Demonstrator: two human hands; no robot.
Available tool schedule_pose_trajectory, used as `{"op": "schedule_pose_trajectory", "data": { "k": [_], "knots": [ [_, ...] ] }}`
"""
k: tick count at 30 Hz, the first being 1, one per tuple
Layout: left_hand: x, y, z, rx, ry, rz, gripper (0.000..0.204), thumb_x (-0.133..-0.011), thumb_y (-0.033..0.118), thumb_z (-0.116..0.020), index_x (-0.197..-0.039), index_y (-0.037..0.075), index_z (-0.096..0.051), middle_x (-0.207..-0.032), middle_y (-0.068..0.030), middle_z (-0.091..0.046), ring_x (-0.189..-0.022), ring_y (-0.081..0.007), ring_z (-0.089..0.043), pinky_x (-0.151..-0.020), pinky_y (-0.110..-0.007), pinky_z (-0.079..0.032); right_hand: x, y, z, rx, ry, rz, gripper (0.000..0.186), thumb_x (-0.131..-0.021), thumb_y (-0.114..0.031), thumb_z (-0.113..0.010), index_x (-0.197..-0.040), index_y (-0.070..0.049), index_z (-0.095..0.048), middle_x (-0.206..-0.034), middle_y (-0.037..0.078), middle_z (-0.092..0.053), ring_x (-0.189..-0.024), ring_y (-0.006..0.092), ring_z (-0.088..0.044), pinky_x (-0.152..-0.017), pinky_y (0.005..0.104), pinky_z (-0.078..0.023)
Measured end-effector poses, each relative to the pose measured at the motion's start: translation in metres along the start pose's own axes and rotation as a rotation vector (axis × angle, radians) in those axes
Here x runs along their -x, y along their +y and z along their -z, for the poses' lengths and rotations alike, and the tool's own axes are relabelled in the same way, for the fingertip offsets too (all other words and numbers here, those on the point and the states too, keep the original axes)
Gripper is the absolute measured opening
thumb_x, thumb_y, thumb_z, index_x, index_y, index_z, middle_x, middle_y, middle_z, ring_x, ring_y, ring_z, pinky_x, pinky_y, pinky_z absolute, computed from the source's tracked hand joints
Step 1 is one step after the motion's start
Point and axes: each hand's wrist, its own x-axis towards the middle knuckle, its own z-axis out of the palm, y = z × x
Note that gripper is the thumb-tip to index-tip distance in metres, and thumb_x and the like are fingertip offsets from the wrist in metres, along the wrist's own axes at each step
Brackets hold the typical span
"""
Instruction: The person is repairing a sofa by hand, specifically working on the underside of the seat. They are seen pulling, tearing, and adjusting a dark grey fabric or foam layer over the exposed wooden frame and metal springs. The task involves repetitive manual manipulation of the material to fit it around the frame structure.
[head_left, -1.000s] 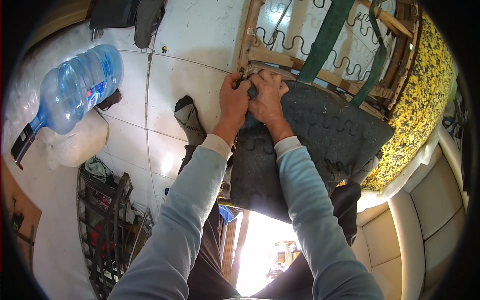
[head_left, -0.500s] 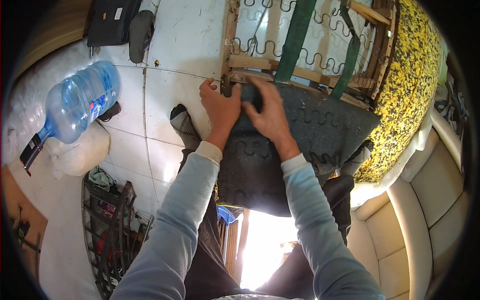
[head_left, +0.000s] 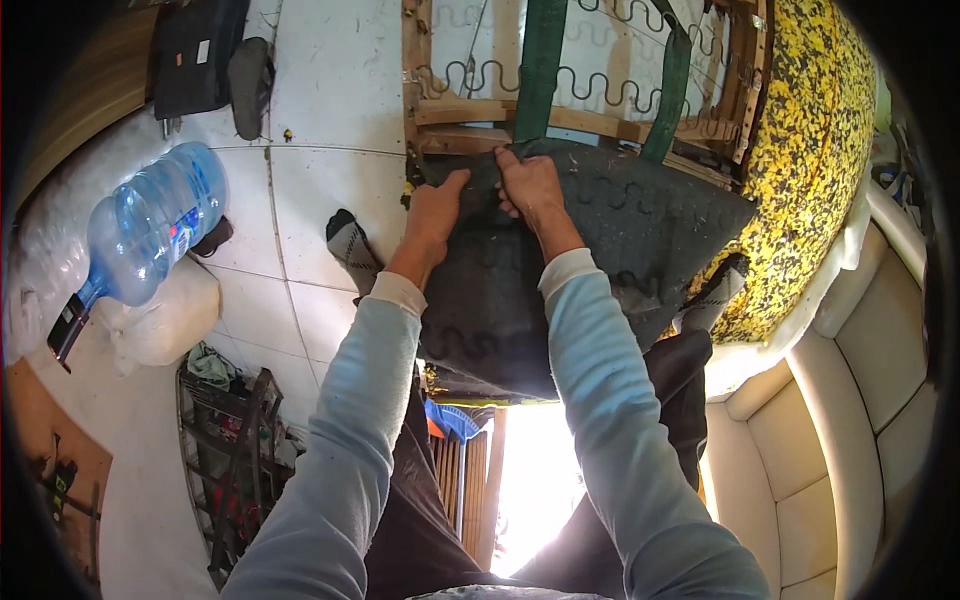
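Clock centred between the hands, twelve pointing away from the wearer. Right hand (head_left: 530, 185) is pinching the far edge of the black cloth (head_left: 630, 230), fingers closing narrowly on it. Left hand (head_left: 432, 215) is resting at the cloth's left edge, thumb pointing toward two; its fingers are hiding, so cannot tell whether it is gripping. Cloth is spreading from three round to six, its far edge lying by the near rail of the wooden frame (head_left: 600, 125) at one; contact there is staying unclear. Green straps (head_left: 542, 70) are crossing the frame.

Step, as judged: hands seem to be setting the cloth's edge. Next move is probably calling for an even pull from both hands, left corner lying flat.

Farther out: speckled foam (head_left: 820, 150) is curving up between two and three, sofa (head_left: 835, 400) sitting at four, socked foot (head_left: 352, 250) showing past eight, bottle (head_left: 150, 235) lying near nine, slipper (head_left: 250, 88) resting at ten.
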Motion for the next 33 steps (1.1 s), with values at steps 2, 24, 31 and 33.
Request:
{"op": "schedule_pose_trajectory", "data": {
  "k": [2, 24, 31, 33],
  "knots": [
    [-0.005, 0.001, 0.0, -0.034, 0.11, -0.014, 0.07, -0.09, 0.049, -0.079, -0.114, -0.016, -0.072, -0.11, -0.0203, -0.074, -0.1, -0.0227, -0.069, -0.087, -0.038, -0.055, -0.006, 0.011, -0.001, -0.015, -0.05, 0.138, 0.059, -0.098, -0.047, -0.073, -0.069, 0.005, -0.066, -0.059, 0.01, -0.061, -0.044, 0.0206, -0.057, -0.042, 0.0351, -0.044],
    [0.01, 0.008, 0.032, -0.449, -0.198, -0.24, 0.049, -0.097, 0.035, -0.08, -0.125, -0.004, -0.073, -0.117, -0.0091, -0.077, -0.102, -0.0191, -0.071, -0.092, -0.034, -0.056, 0.03, 0.041, 0.146, -0.391, 0.299, -0.205, 0.082, -0.092, -0.078, -0.063, -0.079, 0.002, -0.07, -0.071, 0.014, -0.071, -0.057, 0.0228, -0.07, -0.052, 0.0329, -0.058],
    [0.029, 0.014, 0.01, -0.581, 0.0, -0.345, 0.066, -0.091, 0.044, -0.084, -0.134, -0.003, -0.066, -0.126, -0.0166, -0.073, -0.115, -0.0293, -0.069, -0.1, -0.041, -0.053, 0.007, 0.062, 0.163, -0.364, 0.174, -0.127, 0.057, -0.102, -0.046, -0.062, -0.078, 0.005, -0.07, -0.071, 0.016, -0.071, -0.053, 0.025, -0.066, -0.054, 0.0395, -0.058],
    [0.04, -0.004, 0.002, -0.883, 0.512, -0.559, 0.07, -0.088, 0.038, -0.084, -0.138, -0.003, -0.06, -0.133, -0.0201, -0.066, -0.124, -0.036, -0.063, -0.106, -0.046, -0.048, 0.024, 0.092, 0.155, -0.375, 0.16, 0.06, 0.057, -0.105, -0.043, -0.06, -0.072, 0.003, -0.068, -0.066, 0.014, -0.068, -0.05, 0.023, -0.063, -0.052, 0.0374, -0.055]
  ]
}}
